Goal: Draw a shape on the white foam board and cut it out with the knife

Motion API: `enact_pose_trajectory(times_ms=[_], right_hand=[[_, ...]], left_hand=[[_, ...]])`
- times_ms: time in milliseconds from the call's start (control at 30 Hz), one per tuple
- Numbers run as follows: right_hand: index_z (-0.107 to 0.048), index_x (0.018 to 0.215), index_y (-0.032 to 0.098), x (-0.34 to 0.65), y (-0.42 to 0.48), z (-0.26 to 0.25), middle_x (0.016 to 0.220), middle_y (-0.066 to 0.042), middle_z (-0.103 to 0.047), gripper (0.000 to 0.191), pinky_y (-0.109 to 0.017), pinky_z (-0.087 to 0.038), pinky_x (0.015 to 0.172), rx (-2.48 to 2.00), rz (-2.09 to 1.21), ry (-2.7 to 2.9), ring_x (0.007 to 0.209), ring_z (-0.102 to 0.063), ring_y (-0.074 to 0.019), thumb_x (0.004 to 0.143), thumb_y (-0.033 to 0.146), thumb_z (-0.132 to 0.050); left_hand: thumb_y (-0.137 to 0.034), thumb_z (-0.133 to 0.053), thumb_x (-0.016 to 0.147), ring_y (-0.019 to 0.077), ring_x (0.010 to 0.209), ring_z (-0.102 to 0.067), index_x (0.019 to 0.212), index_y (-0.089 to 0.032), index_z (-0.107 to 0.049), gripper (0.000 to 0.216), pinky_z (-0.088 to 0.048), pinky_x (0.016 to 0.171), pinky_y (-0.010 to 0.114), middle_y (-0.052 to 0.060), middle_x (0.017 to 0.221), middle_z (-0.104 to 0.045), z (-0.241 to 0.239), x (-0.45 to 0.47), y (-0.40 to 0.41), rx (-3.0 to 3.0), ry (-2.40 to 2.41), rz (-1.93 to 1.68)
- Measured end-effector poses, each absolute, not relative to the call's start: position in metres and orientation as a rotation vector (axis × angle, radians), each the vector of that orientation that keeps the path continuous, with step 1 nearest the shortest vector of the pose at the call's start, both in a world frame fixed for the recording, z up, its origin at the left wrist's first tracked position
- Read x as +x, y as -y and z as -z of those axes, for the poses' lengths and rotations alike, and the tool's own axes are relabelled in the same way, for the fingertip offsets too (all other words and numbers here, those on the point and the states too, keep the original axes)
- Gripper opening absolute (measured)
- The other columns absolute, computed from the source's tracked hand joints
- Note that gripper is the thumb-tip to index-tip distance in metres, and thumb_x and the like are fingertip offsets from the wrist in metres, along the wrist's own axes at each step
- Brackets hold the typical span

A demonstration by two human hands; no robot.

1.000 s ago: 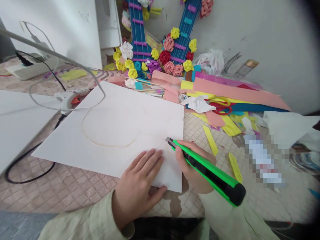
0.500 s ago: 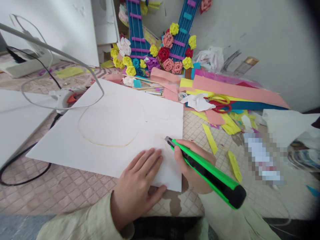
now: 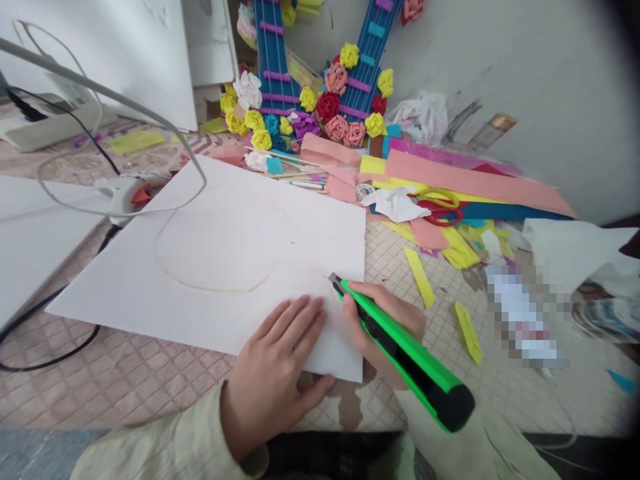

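Observation:
A large white sheet (image 3: 225, 247) with a faint curved pencil outline lies on the tiled tabletop. My left hand (image 3: 277, 363) rests flat on its near right corner, fingers stretched out and together. My right hand (image 3: 383, 327) is closed round a green and black utility knife (image 3: 400, 347), held like a pen. The knife's tip touches the sheet near its right edge, just right of my left fingertips.
Red and yellow scissors (image 3: 443, 207), pink and yellow paper strips (image 3: 475, 180) and paper-flower decorations (image 3: 320, 107) crowd the far right. A glue gun (image 3: 127, 193) with cables sits far left. Another white board (image 3: 30, 233) lies at the left edge.
The knife and my right hand have shifted slightly left and nearer, the handle swinging lower. My left hand stays put on the sheet. The view has drifted a little.

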State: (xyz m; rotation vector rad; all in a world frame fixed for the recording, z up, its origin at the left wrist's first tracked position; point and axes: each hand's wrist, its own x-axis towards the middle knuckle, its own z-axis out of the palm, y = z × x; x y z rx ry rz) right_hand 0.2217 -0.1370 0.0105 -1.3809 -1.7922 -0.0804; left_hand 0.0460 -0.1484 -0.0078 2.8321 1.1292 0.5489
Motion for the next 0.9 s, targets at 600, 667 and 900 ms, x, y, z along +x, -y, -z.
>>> enact_pose_trajectory(times_ms=[600, 667, 900], right_hand=[[-0.059, 0.089, 0.018, 0.2174, 0.1376, -0.0055, 0.072, -0.001, -0.07, 0.014, -0.02, -0.052, 0.056, -1.375, 0.233, 1.85, 0.058, -0.065, -0.0114, 0.074, 0.016, -0.059], [-0.059, 0.087, 0.017, 0.2167, 0.1377, -0.0064, 0.07, -0.001, -0.07, 0.013, -0.019, -0.051, 0.055, -1.372, 0.242, 1.841, 0.056, -0.064, -0.011, 0.074, 0.015, -0.059], [-0.059, 0.088, 0.018, 0.216, 0.14, -0.0085, 0.071, -0.001, -0.07, 0.013, -0.02, -0.052, 0.055, -1.418, 0.152, 1.813, 0.056, -0.064, -0.0115, 0.075, 0.015, -0.057]], left_hand=[[-0.049, -0.051, 0.077, 0.0264, 0.123, -0.044, 0.125, -0.01, -0.05, 0.062, -0.041, 0.101, 0.044, 0.008, 0.135, -0.047, 0.0057, 0.0491, 0.1493, 2.757, -1.158, -0.623], [-0.05, -0.051, 0.077, 0.0264, 0.123, -0.044, 0.126, -0.01, -0.05, 0.062, -0.04, 0.101, 0.044, 0.008, 0.135, -0.047, 0.0059, 0.0493, 0.1492, 2.751, -1.159, -0.61], [-0.05, -0.054, 0.076, 0.0289, 0.123, -0.044, 0.126, -0.01, -0.05, 0.064, -0.041, 0.1, 0.045, 0.011, 0.135, -0.047, 0.0067, 0.0479, 0.1505, 2.731, -1.163, -0.599]])
